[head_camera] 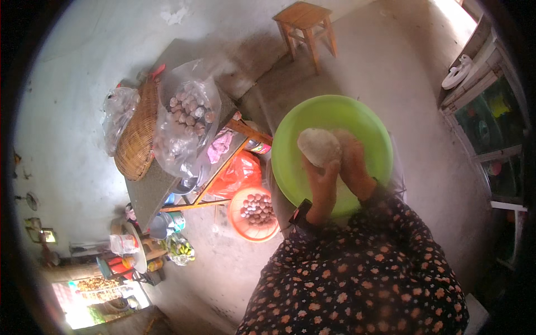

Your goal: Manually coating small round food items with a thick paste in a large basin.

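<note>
A large lime-green plastic basin (289, 167) stands before me. Over its middle is a rounded pale lump (319, 146), whose material I cannot tell. My left hand (322, 178), with a dark band at the wrist, cups the lump from below, thumb along its lower edge. Against its right side lies my right hand (351, 153); its fingers are partly hidden and blurred. What lies at the basin's bottom is too hazy to tell.
Left of the basin, an orange basin (234, 228) holds many brown and whitish balls. A table (150, 188) carries a clear plastic bag (180, 155) of similar balls and a wicker basket (136, 138). A wooden stool (302, 16) stands beyond; a glass-fronted cabinet (481, 157) is at right.
</note>
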`<state>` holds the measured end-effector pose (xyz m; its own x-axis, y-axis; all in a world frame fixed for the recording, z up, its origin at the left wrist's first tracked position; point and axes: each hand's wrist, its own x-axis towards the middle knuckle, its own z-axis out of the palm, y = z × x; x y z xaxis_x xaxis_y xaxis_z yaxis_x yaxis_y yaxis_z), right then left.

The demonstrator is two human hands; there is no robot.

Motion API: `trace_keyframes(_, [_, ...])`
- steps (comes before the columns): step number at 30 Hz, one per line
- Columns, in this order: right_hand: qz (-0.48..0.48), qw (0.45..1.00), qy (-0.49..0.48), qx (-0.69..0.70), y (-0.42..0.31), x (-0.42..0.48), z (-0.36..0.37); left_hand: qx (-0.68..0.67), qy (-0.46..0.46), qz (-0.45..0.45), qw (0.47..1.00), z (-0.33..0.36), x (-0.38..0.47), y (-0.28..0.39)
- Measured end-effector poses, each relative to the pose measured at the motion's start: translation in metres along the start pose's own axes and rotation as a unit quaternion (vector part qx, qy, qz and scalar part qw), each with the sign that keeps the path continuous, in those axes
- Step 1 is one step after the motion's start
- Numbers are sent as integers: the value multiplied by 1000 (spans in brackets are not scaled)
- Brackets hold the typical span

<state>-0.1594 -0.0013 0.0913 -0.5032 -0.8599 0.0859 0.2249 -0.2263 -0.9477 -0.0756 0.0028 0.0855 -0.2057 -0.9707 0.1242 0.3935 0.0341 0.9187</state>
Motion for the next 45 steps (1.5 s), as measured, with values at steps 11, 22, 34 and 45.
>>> trace_keyframes(11, [-92, 986, -72, -120, 20, -2, 8, -84, 24, -128, 988, -2, -1, 2])
trace_keyframes(22, [-106, 978, -87, -156, -12, 16, -3, -82, 45, -98, 991, -16, 18, 14])
trace_keyframes(34, [-50, 983, -150, -90, 18, -11, 9, -168, 32, -68, 983, -33, 36, 1])
trace_keyframes(45, [-213, 939, -163, -215, 13, 51, -18, -63, -64, 5, 996, -2, 2, 12])
